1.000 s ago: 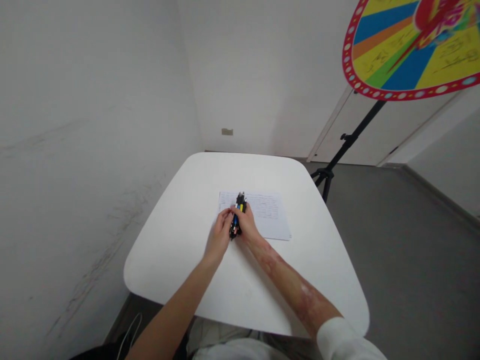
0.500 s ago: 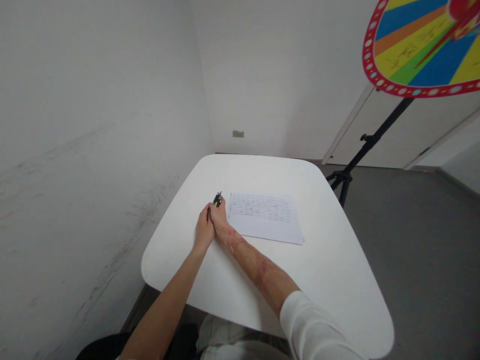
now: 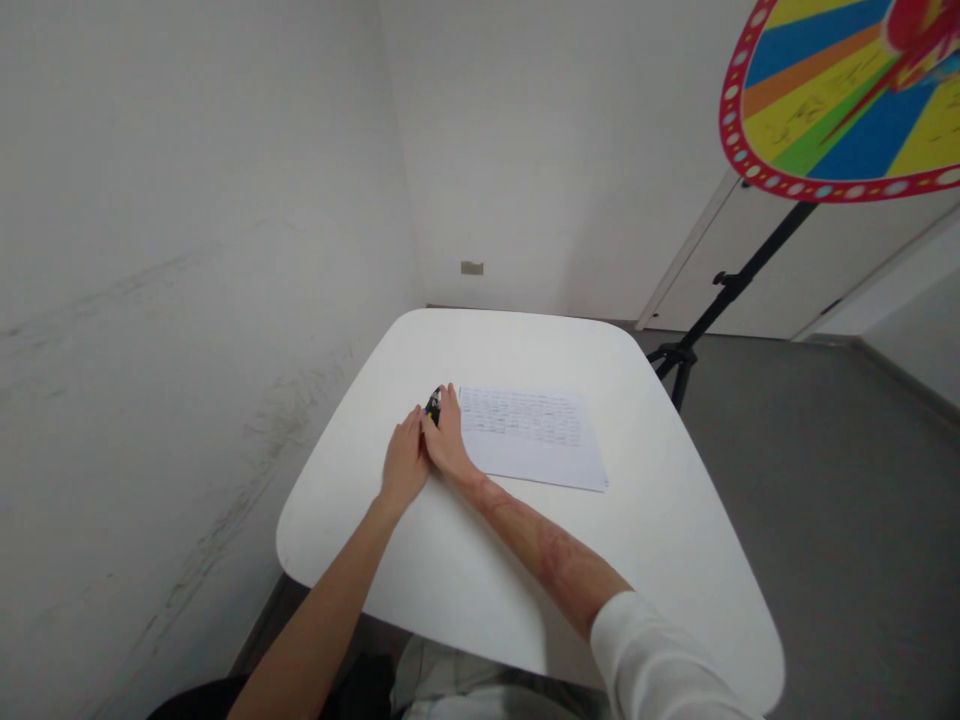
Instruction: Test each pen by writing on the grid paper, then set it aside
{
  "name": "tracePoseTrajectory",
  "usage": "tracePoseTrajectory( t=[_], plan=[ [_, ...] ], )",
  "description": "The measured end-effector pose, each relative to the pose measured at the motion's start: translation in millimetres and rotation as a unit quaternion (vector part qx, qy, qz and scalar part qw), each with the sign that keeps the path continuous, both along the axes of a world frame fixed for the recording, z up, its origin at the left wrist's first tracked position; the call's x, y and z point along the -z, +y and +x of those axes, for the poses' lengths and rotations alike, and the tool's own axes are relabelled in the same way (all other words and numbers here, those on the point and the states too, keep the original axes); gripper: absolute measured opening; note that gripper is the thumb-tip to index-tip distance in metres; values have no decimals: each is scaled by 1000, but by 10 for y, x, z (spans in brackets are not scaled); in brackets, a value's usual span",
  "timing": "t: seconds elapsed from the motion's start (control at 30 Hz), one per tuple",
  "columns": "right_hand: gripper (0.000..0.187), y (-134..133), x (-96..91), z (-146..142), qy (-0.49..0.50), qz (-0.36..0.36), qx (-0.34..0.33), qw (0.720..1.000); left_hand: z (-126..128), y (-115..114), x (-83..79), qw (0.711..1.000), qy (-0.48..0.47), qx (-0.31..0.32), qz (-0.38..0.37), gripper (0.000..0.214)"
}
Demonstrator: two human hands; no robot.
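Both of my hands lie side by side on the white table (image 3: 525, 590), just left of a printed sheet of paper (image 3: 532, 435). My right hand (image 3: 448, 440) lies flat with fingers stretched over a bundle of pens (image 3: 432, 404), whose dark tips with a bit of yellow and blue poke out beyond the fingers. Pressed against the right one, my left hand (image 3: 405, 462) has its fingers extended beside the pens. Most of the bundle is hidden under the hands.
A colourful prize wheel (image 3: 847, 90) on a black tripod stand (image 3: 697, 320) rises at the right behind the table. A white wall runs along the left, close to the table's edge. Grey floor spreads to the right.
The pens were gripped upright over the paper one second ago. They have moved left off the sheet and now lie low on the table, with my right hand flattened over them.
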State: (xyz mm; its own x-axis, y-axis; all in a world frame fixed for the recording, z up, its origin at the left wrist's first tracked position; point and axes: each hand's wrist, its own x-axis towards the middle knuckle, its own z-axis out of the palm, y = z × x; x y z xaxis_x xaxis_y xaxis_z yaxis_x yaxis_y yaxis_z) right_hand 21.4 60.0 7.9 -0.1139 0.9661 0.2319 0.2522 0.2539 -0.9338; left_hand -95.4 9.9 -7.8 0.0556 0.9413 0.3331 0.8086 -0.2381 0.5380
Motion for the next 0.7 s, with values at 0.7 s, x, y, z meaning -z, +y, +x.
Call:
tracePoseTrajectory(
  t=[0.7],
  plan=[
    [72, -545, -209, 662, -323, 139, -146, 925, -191, -78, -39, 991, 120, 57, 12, 62]
  ],
)
